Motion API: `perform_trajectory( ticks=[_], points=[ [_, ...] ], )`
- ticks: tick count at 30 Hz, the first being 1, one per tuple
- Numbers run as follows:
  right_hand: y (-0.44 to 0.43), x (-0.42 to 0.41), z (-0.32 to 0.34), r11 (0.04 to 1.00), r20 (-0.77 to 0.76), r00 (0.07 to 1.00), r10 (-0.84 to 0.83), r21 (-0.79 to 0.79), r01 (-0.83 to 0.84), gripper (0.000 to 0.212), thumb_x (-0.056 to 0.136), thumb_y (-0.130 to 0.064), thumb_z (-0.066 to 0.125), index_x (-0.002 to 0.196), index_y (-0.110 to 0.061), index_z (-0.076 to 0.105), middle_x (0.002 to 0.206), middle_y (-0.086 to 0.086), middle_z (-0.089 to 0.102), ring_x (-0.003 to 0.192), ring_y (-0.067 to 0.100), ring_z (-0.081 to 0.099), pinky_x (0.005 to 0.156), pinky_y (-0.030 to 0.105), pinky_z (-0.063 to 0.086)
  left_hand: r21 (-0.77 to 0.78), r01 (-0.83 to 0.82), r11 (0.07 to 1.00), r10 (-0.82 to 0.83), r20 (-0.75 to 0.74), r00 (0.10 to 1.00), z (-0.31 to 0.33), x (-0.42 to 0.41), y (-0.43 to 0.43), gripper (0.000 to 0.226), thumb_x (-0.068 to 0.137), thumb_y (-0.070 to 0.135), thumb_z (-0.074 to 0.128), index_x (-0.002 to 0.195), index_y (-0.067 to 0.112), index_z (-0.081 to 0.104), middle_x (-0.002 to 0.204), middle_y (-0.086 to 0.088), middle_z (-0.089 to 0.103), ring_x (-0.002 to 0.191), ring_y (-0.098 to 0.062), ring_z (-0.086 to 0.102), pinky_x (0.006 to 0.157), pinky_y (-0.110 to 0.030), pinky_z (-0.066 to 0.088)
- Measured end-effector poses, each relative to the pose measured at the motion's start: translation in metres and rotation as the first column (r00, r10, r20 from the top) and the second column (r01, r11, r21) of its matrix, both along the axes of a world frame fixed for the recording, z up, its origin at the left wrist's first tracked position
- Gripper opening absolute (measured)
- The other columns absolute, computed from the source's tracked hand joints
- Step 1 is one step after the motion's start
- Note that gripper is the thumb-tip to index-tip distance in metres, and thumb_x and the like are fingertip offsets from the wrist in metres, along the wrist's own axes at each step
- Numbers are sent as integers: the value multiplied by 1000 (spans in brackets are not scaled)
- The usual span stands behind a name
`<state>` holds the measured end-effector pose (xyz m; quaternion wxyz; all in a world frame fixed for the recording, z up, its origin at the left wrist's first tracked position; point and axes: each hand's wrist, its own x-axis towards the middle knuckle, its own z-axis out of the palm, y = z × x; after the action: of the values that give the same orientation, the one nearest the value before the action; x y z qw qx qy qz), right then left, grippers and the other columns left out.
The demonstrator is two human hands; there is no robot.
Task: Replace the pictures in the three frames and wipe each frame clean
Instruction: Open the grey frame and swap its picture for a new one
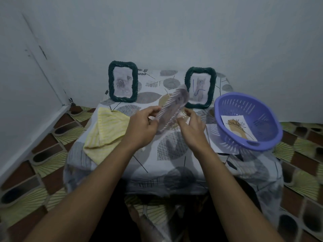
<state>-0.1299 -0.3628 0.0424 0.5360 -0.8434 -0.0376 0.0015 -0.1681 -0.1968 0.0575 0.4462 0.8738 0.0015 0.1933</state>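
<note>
Far left: plain wall (31, 95), patterned floor tiles (52, 161) along its foot. Low table (174, 165) under a leaf-print cover, its near edge in shadow. Yellow cloth (108, 130) lies crumpled on the table's left side and hangs over the left edge. Left green frame (122, 82) stands upright at the back left, just beyond the cloth, with a faint grey picture inside, subject unclear. Left hand (143, 126) pinches the lower left edge of the held frame (172, 109), thumb on top, fingers curled under. Held frame is pale with a ridged rim, lifted over the table's middle and tilted up to the right; it is motion-blurred, so its picture and which face shows are unreadable. Its upper end overlaps the left rim of the right green frame (200, 88), which stands upright at the back right and shows a cat-like drawing with a blue line. Right hand (192, 128) sits at the held frame's right edge, fingers curled; cannot tell if it grips, as the contact is blurred. Purple basket (225, 133) sits on the table's right side, tipped toward the camera, with one picture (238, 125) of a plant lying inside. A white sheet (215, 145) lies under the basket, mostly covered. Both forearms cross the dark bottom area; what is below the table is hard to make out.
</note>
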Motion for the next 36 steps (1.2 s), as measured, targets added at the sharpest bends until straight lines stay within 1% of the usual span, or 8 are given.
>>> perform_trajectory(
  ticks=[3,7,17,21,23,29,32,36],
  points=[
    [-2,-9,9,996,98,994,39,74,-47,33,97,-56,48,109,-27,57,99,-6,64,96,14,60,83,37,46,176,-52,983,32,111,993,-6,-11,-12,40,87,5,62,125,16,68,108,-3,72,76,-17,66,76,-27,52],
    [-1,-8,15,1000,130,992,7,17,-10,47,95,-60,49,87,-16,64,70,-4,62,71,18,61,65,33,45,385,-95,918,9,218,976,-16,-18,-31,45,83,0,61,124,15,69,96,-9,70,81,-32,64,64,-38,52],
    [-8,0,16,985,139,976,-167,-10,170,36,89,-38,49,64,-13,51,69,12,67,65,34,68,64,46,53,541,-101,835,-92,320,943,-16,-23,-47,44,77,-1,64,118,13,72,100,-5,75,84,-29,68,59,-35,55],
    [-15,5,11,979,177,964,-201,9,202,31,91,-27,47,63,-18,38,62,3,50,63,26,56,63,48,47,395,248,885,-342,189,920,7,-30,-42,23,87,17,66,107,19,77,80,-3,75,69,-14,68,65,-28,56],
    [-17,5,9,981,187,964,-192,29,190,30,88,-22,50,63,-18,34,60,0,41,62,22,45,62,50,48,309,260,915,-332,208,920,18,-35,-36,19,87,23,67,101,19,79,81,4,76,71,-2,67,67,-9,50],
    [-26,5,-3,996,123,989,-88,17,87,24,77,-30,54,64,-19,37,63,7,44,71,44,57,67,58,52,-228,42,973,-39,18,999,13,-12,-3,12,88,28,65,89,28,76,87,9,75,85,-11,70,83,-31,56],
    [-29,8,-6,998,131,989,-61,28,58,26,85,-21,56,66,-19,39,65,7,46,64,34,51,67,55,52,-225,-114,968,45,-291,956,-10,11,15,24,96,35,57,109,23,73,110,2,71,100,-19,64,97,-39,50],
    [-27,13,-3,993,95,995,23,116,-34,25,88,-25,58,69,-20,42,69,12,50,64,22,50,64,45,47,-312,-163,936,-44,-563,826,-25,23,20,37,102,43,46,110,12,65,111,-5,65,89,-22,62,83,-36,47]
  ],
)
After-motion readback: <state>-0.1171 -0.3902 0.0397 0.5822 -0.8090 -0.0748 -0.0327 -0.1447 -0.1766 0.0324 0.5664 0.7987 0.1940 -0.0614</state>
